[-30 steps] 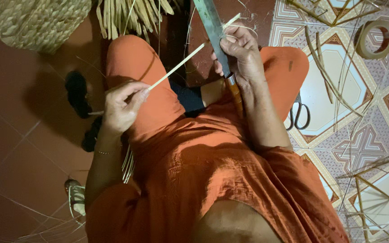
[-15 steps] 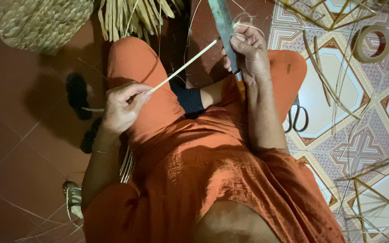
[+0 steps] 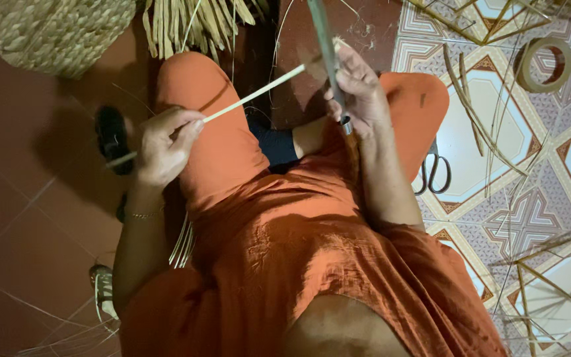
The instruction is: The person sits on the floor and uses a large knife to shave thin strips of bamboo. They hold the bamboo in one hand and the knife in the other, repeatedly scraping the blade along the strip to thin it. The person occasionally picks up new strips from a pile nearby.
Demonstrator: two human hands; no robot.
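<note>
I sit on the floor in orange clothes with my knees raised. My left hand pinches a thin pale bamboo strip over my left knee. The strip runs up and right to my right hand. My right hand grips a long knife by its handle, blade pointing away from me, and the strip's far end meets the blade at my right thumb.
A woven basket lies at the top left beside a bundle of bamboo strips. Scissors lie on the patterned tiles by my right knee. A tape roll and loose strips lie further right. More slivers lie under my left arm.
The strip has been drawn left through the blade, so less of it sticks out past my right hand. Both hands stay in nearly the same place.
</note>
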